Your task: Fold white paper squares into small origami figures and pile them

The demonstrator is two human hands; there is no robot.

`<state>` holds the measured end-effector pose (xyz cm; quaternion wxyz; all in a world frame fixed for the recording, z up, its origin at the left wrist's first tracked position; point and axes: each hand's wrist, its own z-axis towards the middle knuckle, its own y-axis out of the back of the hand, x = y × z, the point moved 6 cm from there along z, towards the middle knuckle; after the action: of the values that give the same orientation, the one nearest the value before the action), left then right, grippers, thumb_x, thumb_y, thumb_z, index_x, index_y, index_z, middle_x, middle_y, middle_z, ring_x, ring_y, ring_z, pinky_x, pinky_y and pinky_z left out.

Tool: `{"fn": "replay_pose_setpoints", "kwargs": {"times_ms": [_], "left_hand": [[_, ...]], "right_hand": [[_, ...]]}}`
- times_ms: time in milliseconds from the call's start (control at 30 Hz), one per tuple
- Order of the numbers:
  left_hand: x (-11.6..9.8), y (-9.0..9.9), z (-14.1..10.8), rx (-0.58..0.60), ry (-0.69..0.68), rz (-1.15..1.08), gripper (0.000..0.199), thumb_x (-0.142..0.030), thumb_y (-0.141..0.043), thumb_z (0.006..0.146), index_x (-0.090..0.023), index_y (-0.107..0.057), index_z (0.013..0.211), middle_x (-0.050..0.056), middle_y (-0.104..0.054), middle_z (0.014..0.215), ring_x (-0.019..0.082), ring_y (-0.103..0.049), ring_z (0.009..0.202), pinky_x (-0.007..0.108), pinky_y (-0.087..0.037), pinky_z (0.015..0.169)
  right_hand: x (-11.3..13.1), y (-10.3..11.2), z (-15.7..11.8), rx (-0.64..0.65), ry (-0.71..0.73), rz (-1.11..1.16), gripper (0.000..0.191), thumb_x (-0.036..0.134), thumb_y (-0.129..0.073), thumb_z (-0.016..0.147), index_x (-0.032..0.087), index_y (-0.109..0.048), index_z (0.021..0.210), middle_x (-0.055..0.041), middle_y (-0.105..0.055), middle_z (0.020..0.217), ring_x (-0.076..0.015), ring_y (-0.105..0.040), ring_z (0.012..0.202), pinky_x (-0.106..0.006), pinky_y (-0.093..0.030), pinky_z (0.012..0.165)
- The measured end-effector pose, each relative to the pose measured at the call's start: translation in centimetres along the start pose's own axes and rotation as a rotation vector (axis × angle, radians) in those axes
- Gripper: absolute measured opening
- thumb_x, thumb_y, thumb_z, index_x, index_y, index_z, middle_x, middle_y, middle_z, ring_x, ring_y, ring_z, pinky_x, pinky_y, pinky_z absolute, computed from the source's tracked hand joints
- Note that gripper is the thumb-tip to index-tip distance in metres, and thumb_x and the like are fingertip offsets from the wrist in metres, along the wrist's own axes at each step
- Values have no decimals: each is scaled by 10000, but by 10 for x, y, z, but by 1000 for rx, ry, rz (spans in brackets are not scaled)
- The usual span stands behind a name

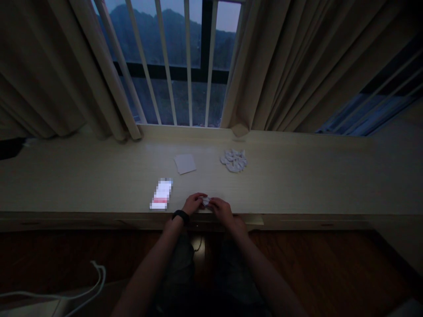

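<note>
Between my two hands, just above the front edge of the pale desk (297,185), is a small folded piece of white paper (206,201). My left hand (194,202), with a dark band on its wrist, grips the paper's left side. Fingers of my right hand (222,208) pinch it from the right. Beyond them lies a stack of square white paper sheets (185,163). Farther right sits a heap of small folded white paper pieces (234,160); their exact shape is too dim to make out.
A lit phone (161,193), its screen blurred, lies left of my hands. Beige curtains (277,66) hang at the back beside a barred window (172,66). A white cable (99,281) loops at the lower left. The desk's front edge runs close under my wrists.
</note>
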<state>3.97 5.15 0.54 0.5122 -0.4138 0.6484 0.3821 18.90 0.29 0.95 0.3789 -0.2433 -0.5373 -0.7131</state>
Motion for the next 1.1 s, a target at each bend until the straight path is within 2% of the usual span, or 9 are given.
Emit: {"fn": "replay_pose_setpoints", "kwargs": {"times_ms": [167,333,433,533,600,700,900,1100], "left_hand": [[1,0,-9,-38,83,-248,216,-116,-559,707,-119,-678,887,98,-674,972,170,-648,835,328,-550,780],[2,-3,-13,10,112,-437,214,-129,-641,669,-112,-675,880,99,-673,958,190,-655,851,369,-539,834],[5,-2,-12,44,126,-459,237,-144,-666,661,-109,-669,896,103,-673,973,195,-653,864,371,-536,842],[6,-2,-11,55,122,-439,259,-178,-675,671,-108,-662,920,107,-677,978,207,-646,900,375,-529,850],[6,-2,-11,67,107,-418,261,-193,-674,680,-114,-662,929,105,-678,985,211,-642,914,378,-524,852],[6,-3,-11,56,110,-382,255,-202,-691,669,-124,-668,910,102,-678,989,206,-645,891,373,-520,838],[1,-3,-12,46,83,-279,239,-285,-701,651,-104,-671,805,98,-682,866,189,-644,804,342,-510,795],[-6,4,-17,-37,-100,267,324,-406,-716,631,-137,-670,806,45,-665,730,161,-594,677,271,-464,632]], "right_hand": [[-10,4,3,-16,-118,85,148,283,-621,768,244,-721,871,-45,-716,943,-214,-651,878,-379,-488,878],[-19,4,4,-61,-258,261,145,317,-640,725,223,-722,798,-38,-724,852,-206,-658,805,-356,-507,824],[-18,3,6,-48,-269,337,161,327,-643,710,212,-717,794,-40,-722,853,-201,-653,802,-345,-504,809],[-13,1,7,18,-225,324,159,327,-638,708,207,-711,782,-29,-716,824,-189,-643,774,-322,-498,777],[-11,0,7,38,-215,286,150,325,-636,705,203,-705,757,-21,-708,783,-181,-635,742,-306,-493,749],[-16,1,6,-12,-264,253,153,336,-630,704,198,-693,725,-21,-700,744,-177,-628,703,-297,-492,716],[-22,1,8,-64,-303,257,195,378,-633,691,188,-675,702,-29,-686,710,-177,-612,678,-287,-485,667],[-23,5,9,-5,-322,289,219,386,-639,671,167,-645,672,-26,-654,653,-155,-573,623,-253,-457,588]]}}
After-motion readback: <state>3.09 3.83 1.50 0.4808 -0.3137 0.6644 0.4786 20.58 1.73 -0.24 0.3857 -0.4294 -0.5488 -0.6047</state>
